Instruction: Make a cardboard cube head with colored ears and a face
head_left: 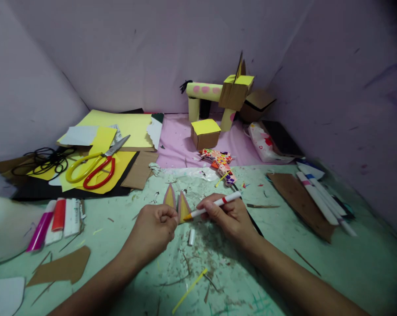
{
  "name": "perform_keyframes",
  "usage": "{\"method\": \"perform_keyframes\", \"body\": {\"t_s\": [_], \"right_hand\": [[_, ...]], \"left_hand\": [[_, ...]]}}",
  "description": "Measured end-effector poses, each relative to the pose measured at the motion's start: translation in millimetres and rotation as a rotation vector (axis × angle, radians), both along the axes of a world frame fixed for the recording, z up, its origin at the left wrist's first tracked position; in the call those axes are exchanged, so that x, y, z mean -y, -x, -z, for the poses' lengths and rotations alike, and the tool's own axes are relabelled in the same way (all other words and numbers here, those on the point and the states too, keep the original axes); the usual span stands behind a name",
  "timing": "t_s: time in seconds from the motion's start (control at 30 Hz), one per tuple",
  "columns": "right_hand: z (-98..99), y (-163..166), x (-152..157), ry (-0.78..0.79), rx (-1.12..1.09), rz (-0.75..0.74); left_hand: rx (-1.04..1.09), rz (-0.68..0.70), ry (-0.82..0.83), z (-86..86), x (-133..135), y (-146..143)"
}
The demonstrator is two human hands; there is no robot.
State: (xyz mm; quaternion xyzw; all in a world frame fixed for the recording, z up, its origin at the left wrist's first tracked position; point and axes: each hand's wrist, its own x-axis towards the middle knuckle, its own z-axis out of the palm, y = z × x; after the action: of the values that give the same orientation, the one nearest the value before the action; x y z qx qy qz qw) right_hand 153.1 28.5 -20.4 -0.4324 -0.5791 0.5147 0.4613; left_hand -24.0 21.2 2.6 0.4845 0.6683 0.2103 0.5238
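Observation:
A white marker (219,204) with a red band is gripped in my right hand (236,221). Its orange-yellow tip touches the lower part of a pointed, ear-shaped piece (184,206), yellow inside with a pinkish-purple border. My left hand (155,228) is closed, thumb and finger pinching at the lower left edge of that piece. Just beyond my left fingers lies a matching ear-shaped piece (169,196), its lower end partly hidden. A small white marker cap (191,237) sits on the table between my hands.
Scissors (102,162) rest on coloured paper at left, near black cord (48,160) and glue-like tubes (58,215). A patterned glue gun (221,164) lies ahead. Behind stand a yellow-topped box (205,136) and cardboard animal (205,90). Markers (316,197) and cardboard (295,202) lie right.

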Motion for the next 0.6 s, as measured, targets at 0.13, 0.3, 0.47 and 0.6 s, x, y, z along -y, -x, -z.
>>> {"method": "perform_keyframes", "body": {"t_s": [0.13,0.3,0.47,0.6], "right_hand": [[-0.7,-1.2,0.9,-0.003,0.022,-0.032],[2.6,-1.9,-0.7,-0.022,-0.025,0.119],[2.1,-4.0,-0.3,-0.026,0.084,0.012],[0.8,-3.9,-0.1,-0.025,0.022,0.056]], "left_hand": [[0.000,-0.017,0.014,-0.9,0.7,-0.7],[0.016,-0.015,0.009,0.1,0.4,-0.3],[0.013,-0.007,0.004,1.2,0.2,0.5],[-0.001,-0.010,0.000,0.9,1.5,0.9]]}}
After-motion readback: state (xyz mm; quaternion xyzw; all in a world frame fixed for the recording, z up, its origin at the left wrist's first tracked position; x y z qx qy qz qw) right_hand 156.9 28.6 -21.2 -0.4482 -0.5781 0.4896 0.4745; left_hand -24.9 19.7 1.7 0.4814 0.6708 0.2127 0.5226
